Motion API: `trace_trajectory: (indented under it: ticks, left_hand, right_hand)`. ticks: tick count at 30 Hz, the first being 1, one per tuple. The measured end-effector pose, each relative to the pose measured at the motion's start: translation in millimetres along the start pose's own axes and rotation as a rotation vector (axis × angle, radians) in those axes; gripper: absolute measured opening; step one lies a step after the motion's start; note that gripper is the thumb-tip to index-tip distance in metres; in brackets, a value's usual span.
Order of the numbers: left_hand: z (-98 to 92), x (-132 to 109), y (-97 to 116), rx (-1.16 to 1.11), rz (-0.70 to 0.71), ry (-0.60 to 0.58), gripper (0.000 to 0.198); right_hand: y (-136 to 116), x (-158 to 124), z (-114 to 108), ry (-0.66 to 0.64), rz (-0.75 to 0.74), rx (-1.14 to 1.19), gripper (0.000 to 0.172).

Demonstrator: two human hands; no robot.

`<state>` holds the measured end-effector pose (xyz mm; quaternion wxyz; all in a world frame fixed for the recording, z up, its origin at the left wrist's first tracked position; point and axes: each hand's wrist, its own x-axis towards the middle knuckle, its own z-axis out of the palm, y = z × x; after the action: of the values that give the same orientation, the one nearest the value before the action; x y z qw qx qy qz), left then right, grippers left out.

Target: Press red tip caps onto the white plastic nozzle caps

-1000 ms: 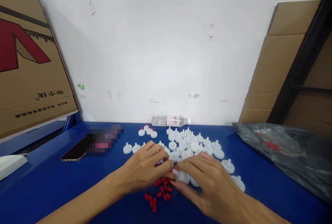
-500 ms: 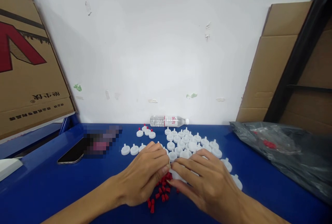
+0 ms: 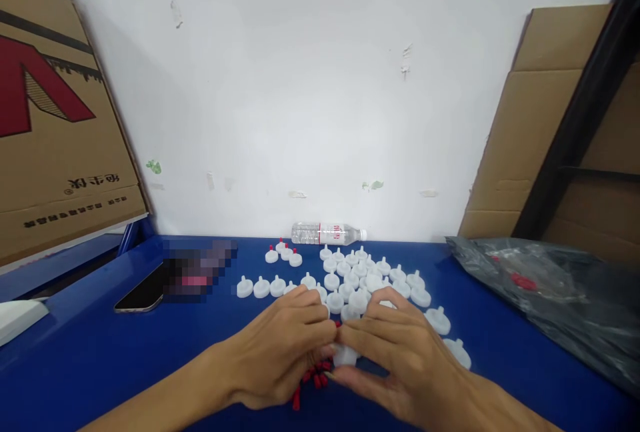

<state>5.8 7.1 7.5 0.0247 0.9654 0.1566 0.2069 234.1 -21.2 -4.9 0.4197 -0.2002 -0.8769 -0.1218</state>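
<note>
My left hand (image 3: 283, 349) and my right hand (image 3: 395, 355) meet fingertip to fingertip over a blue table (image 3: 100, 359). The right hand's fingers are pinched on a white disc-shaped cap (image 3: 345, 355). The left hand's fingers are closed at the same spot, and what they hold is hidden. Small red plugs (image 3: 313, 382) lie scattered under the hands. Behind them, several white caps (image 3: 360, 279) spread across the table; three capped with red tips (image 3: 283, 253) stand apart at the back.
A clear water bottle (image 3: 327, 233) lies against the white wall. A dark phone (image 3: 145, 295) rests at the left. Cardboard boxes lean at the left (image 3: 55, 139) and right (image 3: 540, 125). A dark plastic bag (image 3: 550, 292) covers the right side.
Both hands have drawn a little closer to me and pressed together; the white cap has come up off the pile of red plugs between the fingertips.
</note>
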Motion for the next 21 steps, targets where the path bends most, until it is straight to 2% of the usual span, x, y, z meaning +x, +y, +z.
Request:
trace_trajectory:
  ticks: [6,10,11,13,16,19,21]
  left_hand:
    - [1.3,5,4,-0.405,-0.188,0.028,0.041]
    - [-6.1,1,-5,-0.644,-0.395,0.154,0.046]
    - [-9.9,-1,-8,-0.625,-0.431,0.188,0.046]
    - [-16.3,-5,-14,-0.411,-0.426,0.221,0.043]
    - [-16.5,-6,-14,-0.109,-0.298,0.062,0.028]
    - [-7.9,-4,-9,-0.016,-0.252,-0.072,0.007]
    - [-3.7,-4,-6,0.003,-0.246,-0.091,0.009]
  right_hand:
    - [-3,6,-9,0.004,-0.151,-0.259,0.015]
    - [11,2,-19,0.05,-0.217,-0.434,0.02]
    - [17,2,-23,0.068,-0.205,-0.473,0.016]
    - [27,2,-29,0.065,-0.152,-0.504,0.012]
    - [32,4,-31,0.062,-0.13,-0.459,0.012]
    - [26,4,-25,0.018,-0.132,-0.403,0.014]
    - [21,3,-21,-0.013,-0.123,-0.38,0.015]
